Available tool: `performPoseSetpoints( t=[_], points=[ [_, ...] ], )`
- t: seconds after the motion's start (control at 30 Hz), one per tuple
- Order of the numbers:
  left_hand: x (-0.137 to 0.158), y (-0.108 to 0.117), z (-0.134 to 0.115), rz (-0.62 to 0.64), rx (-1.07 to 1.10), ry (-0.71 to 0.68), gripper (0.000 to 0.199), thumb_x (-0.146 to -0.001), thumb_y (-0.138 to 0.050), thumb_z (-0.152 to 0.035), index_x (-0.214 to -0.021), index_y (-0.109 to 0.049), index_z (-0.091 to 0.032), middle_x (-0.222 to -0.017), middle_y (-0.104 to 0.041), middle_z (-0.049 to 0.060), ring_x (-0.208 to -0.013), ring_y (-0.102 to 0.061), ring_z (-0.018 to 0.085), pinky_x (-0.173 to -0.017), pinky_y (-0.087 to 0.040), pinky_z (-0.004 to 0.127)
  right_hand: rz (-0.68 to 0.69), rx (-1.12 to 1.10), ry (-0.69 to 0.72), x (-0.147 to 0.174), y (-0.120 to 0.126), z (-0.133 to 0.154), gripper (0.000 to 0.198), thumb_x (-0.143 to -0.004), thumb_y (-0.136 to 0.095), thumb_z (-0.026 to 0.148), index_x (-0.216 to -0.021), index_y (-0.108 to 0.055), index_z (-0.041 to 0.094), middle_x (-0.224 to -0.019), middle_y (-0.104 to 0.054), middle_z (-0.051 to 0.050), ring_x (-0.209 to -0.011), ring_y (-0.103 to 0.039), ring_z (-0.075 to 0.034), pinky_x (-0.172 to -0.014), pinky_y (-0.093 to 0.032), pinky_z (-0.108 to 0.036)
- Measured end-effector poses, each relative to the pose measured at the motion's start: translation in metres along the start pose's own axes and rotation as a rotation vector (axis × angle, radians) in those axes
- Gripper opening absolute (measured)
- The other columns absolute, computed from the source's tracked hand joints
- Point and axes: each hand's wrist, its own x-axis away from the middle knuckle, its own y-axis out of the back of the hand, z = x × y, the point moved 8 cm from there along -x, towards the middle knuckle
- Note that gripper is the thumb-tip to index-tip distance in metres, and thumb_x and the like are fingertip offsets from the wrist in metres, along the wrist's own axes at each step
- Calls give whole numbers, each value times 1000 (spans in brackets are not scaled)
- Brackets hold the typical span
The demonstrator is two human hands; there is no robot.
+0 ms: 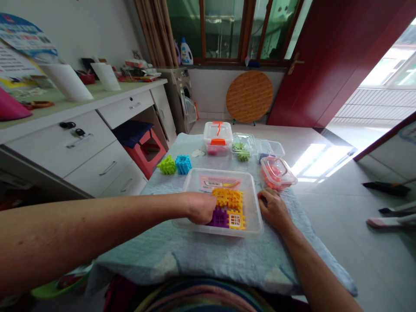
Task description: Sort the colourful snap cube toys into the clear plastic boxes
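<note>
My left hand reaches into a clear plastic bin, its fingers bent together beside the interlocking plastic blocks. Whatever it grips is hidden from me. Orange blocks lie in the middle of the bin. In front of them are a purple block and a yellow piece with a white window. My right hand rests on the cloth just outside the bin's right side, fingers curled in, with no held thing showing. A lime green block and a blue block stand together beyond the bin's left corner.
A lidded box with orange clips stands at the far side of the cloth-covered table. Clear tubs hold green pieces and red pieces. A white desk and a red stool are to the left.
</note>
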Motion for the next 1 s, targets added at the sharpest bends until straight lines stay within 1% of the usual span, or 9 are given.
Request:
performPoseSetpoints(
  t=[0.1,0.23,0.37,0.43,0.53,0.63,0.73,0.87,1.0],
  points=[
    [0,-8,-3,144,1,76,24,-68,-51,-13,-80,-71,-13,-79,-71,11,-68,-63,24,-56,-45,31,1,-3,2,0,-1,0,11,-79,-48,18,-78,-59,21,-81,-61,-5,-81,-56,-21,-80,-44,-33],
    [0,0,-9,116,-13,92,23,-68,-50,-11,-77,-72,-13,-70,-67,8,-65,-60,23,-54,-43,31,13,3,0,0,-2,-1,11,-81,-48,19,-79,-58,21,-82,-61,-5,-82,-56,-21,-79,-44,-33],
    [5,6,-16,117,-68,56,24,-73,-49,-12,-80,-72,-13,-77,-70,10,-66,-61,22,-54,-43,30,20,1,6,1,-3,-1,11,-83,-48,20,-79,-58,21,-82,-60,-5,-83,-56,-21,-79,-43,-33],
    [14,21,-19,32,-106,22,24,-78,-49,-15,-85,-72,-14,-83,-71,12,-70,-62,22,-57,-43,30,22,0,9,1,-3,-1,11,-83,-48,21,-79,-58,21,-81,-60,-5,-82,-56,-22,-79,-43,-33],
    [44,63,-20,-246,-46,-75,24,-85,-46,-18,-93,-68,-16,-87,-71,8,-76,-62,19,-66,-44,28,32,-4,6,1,-5,-4,12,-84,-48,23,-80,-59,21,-81,-60,-6,-82,-56,-22,-78,-43,-34],
    [82,107,14,-530,82,-40,22,-87,-44,-18,-96,-64,-17,-87,-69,4,-77,-61,15,-71,-44,26,34,-8,7,1,-6,-5,12,-84,-48,24,-81,-59,21,-82,-60,-6,-83,-56,-23,-78,-43,-34],
    [103,132,73,-760,117,36,25,-84,-48,-19,-107,-59,-16,-105,-67,6,-93,-61,17,-83,-45,26,25,-6,4,1,-6,-6,12,-83,-48,25,-81,-60,21,-82,-61,-6,-83,-57,-23,-78,-44,-34],
    [71,117,147,-691,-85,147,57,-71,-63,-21,-126,-50,-12,-131,-57,15,-120,-53,25,-102,-39,33,21,2,-7,1,-6,-6,13,-82,-49,25,-81,-61,22,-82,-62,-6,-82,-58,-23,-77,-45,-34],
    [18,87,190,-562,-209,186,84,-61,-75,-28,-137,-42,-14,-144,-47,15,-133,-43,28,-110,-33,34,11,-1,0,1,-6,-5,12,-82,-49,25,-81,-61,22,-83,-63,-6,-83,-58,-23,-79,-45,-34]
  ],
)
